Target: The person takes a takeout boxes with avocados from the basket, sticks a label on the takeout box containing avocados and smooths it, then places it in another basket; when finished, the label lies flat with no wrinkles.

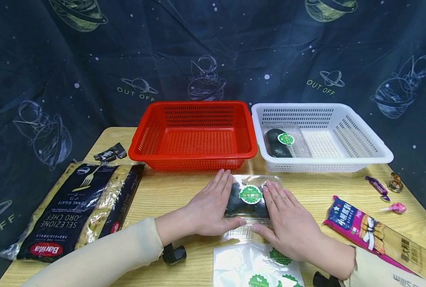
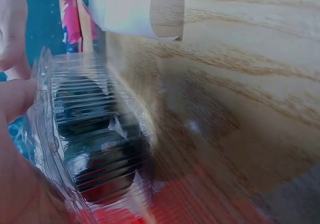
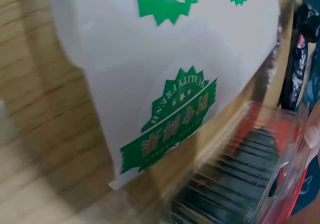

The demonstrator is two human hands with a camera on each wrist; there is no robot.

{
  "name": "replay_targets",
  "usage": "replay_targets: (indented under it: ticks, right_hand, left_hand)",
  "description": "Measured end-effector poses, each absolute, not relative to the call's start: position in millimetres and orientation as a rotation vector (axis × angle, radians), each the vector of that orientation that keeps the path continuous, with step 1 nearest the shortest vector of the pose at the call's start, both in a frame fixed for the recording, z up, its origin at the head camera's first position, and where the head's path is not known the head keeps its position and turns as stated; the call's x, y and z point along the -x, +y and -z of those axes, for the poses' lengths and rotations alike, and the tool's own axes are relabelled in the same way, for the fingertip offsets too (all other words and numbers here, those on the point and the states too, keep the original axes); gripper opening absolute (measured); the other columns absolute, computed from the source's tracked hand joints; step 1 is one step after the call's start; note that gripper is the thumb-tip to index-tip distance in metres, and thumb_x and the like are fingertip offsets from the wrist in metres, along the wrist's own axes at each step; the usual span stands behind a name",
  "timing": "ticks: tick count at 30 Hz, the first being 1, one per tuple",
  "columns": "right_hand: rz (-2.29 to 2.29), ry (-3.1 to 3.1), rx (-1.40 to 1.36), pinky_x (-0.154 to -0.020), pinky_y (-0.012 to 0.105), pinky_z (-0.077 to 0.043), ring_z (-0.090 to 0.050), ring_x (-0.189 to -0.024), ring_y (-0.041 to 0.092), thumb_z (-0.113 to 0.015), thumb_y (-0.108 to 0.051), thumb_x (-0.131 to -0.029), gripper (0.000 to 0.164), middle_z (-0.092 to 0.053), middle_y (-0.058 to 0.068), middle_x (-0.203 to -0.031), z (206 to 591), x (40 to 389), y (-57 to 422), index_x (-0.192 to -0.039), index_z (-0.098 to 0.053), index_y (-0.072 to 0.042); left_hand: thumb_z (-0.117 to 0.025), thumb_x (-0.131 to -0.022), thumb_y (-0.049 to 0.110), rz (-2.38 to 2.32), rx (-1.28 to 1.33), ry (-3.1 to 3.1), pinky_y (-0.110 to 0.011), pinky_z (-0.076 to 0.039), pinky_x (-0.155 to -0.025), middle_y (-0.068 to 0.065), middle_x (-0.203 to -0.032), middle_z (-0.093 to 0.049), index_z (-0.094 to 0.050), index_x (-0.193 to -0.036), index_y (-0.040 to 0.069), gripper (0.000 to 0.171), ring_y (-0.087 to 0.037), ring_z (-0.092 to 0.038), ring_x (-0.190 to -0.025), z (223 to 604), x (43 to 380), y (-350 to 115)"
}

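Note:
A clear plastic clamshell box [image 1: 247,213] with dark green, rounded produce inside sits on the table in the head view. A round green-and-white sticker [image 1: 250,194] is on its lid. My left hand [image 1: 213,207] rests on the box's left side, fingers straight and pointing away. On the right side of the lid lies my right hand [image 1: 288,223], its fingers also straight. Both thumbs are at the front edge. The box's ribbed side [image 2: 95,129] shows in the left wrist view. Just in front of it lies a white sheet of green stickers [image 1: 234,263].
Behind stand a red basket [image 1: 193,162] and a white basket [image 1: 324,165]; the white one holds a similar box [image 1: 286,141]. Penne bag [image 1: 76,207] and black wrapper [image 1: 110,153] lie left. At right are a pasta pack [image 1: 378,235], lollipop [image 1: 397,207] and wrapped candies [image 1: 377,185].

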State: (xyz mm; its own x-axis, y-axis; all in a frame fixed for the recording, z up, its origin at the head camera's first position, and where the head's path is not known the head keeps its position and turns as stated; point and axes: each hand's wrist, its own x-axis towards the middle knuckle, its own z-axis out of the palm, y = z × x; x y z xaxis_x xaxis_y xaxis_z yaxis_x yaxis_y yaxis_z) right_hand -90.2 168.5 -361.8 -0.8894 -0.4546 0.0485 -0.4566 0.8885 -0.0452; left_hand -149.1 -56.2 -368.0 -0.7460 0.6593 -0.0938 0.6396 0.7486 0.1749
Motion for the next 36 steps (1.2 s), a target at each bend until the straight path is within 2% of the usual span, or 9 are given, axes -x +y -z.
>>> replay_targets:
  ticks: [5, 12, 15, 19, 21, 25, 28, 30, 36]
  right_hand:
    - [-0.233, -2.998, -0.712, -0.111, 0.049, -0.025, -0.018, -0.143, 0.034, -0.041, -0.056, -0.096, 0.084, -0.019, 0.022, -0.155, 359, 88, 178, -0.146, -0.025, 0.008]
    - [-0.211, -2.910, -0.898, -0.106, 0.047, -0.035, -0.030, -0.138, 0.036, -0.050, -0.046, -0.096, 0.073, -0.030, 0.023, -0.151, 358, 96, 189, -0.143, -0.034, 0.007]
    - [-0.167, -2.886, -0.997, -0.104, 0.046, -0.037, -0.033, -0.137, 0.034, -0.053, -0.046, -0.095, 0.072, -0.032, 0.021, -0.150, 356, 103, 198, -0.143, -0.036, 0.005]
    - [-0.153, -2.887, -1.143, -0.100, 0.044, -0.042, -0.038, -0.134, 0.032, -0.059, -0.044, -0.092, 0.074, -0.031, 0.019, -0.151, 351, 118, 211, -0.144, -0.036, 0.002]
    - [-0.177, -2.897, -1.218, -0.096, 0.043, -0.045, -0.045, -0.130, 0.030, -0.063, -0.041, -0.089, 0.074, -0.030, 0.016, -0.152, 347, 126, 218, -0.145, -0.036, -0.001]
    - [-0.282, -2.925, -1.319, -0.095, 0.042, -0.047, -0.051, -0.123, 0.028, -0.067, -0.032, -0.087, 0.074, -0.028, 0.011, -0.155, 343, 138, 229, -0.148, -0.034, -0.007]
    - [-0.357, -2.959, -1.294, -0.099, 0.042, -0.043, -0.046, -0.129, 0.028, -0.067, -0.026, -0.089, 0.073, -0.024, 0.010, -0.156, 343, 138, 229, -0.149, -0.031, -0.009]
    - [-0.365, -2.966, -1.213, -0.101, 0.044, -0.041, -0.040, -0.133, 0.030, -0.066, -0.027, -0.090, 0.073, -0.022, 0.014, -0.156, 344, 133, 224, -0.149, -0.029, -0.005]
    - [-0.373, -3.004, -0.855, -0.110, 0.051, -0.025, -0.017, -0.142, 0.039, -0.051, -0.054, -0.092, 0.088, -0.015, 0.024, -0.155, 351, 107, 190, -0.148, -0.021, 0.007]
  left_hand:
    - [-0.036, -0.084, 0.076, -0.197, -1.043, 2.798, -0.039, -0.010, -0.116, -0.016, -0.159, 0.003, -0.006, -0.151, -0.002, 0.107, -0.031, 0.004, -0.145, 369, 149, -57]
    - [-0.030, -0.081, 0.081, -0.232, -1.014, 2.815, -0.040, -0.011, -0.116, -0.018, -0.158, -0.004, -0.008, -0.151, -0.002, 0.111, -0.031, 0.001, -0.145, 369, 146, -62]
    - [-0.034, -0.081, 0.081, -0.289, -1.041, 2.823, -0.041, -0.017, -0.115, -0.021, -0.156, -0.014, -0.014, -0.150, -0.003, 0.111, -0.032, -0.012, -0.144, 365, 146, -66]
    - [-0.048, -0.081, 0.074, -0.443, -1.138, 2.792, -0.040, -0.028, -0.111, -0.020, -0.151, -0.028, -0.021, -0.149, -0.003, 0.106, -0.031, -0.031, -0.137, 361, 154, -72]
    - [-0.056, -0.079, 0.071, -0.509, -1.166, 2.741, -0.040, -0.029, -0.111, -0.016, -0.152, -0.025, -0.019, -0.151, 0.001, 0.107, -0.028, -0.030, -0.138, 362, 159, -75]
    - [-0.064, -0.074, 0.070, -0.572, -1.154, 2.652, -0.039, -0.020, -0.114, -0.011, -0.158, -0.013, -0.010, -0.153, 0.007, 0.114, -0.024, -0.016, -0.144, 365, 163, -80]
    - [-0.067, -0.072, 0.069, -0.601, -1.138, 2.657, -0.040, -0.020, -0.114, -0.012, -0.158, -0.015, -0.010, -0.153, 0.007, 0.117, -0.025, -0.017, -0.144, 366, 159, -80]
    - [-0.068, -0.072, 0.068, -0.608, -1.116, 2.691, -0.041, -0.022, -0.113, -0.015, -0.157, -0.019, -0.012, -0.152, 0.004, 0.117, -0.028, -0.020, -0.143, 367, 152, -79]
    - [-0.067, -0.074, 0.067, -0.554, -0.913, 2.859, -0.045, -0.035, -0.107, -0.026, -0.150, -0.029, -0.024, -0.146, -0.009, 0.113, -0.035, -0.033, -0.137, 363, 127, -64]
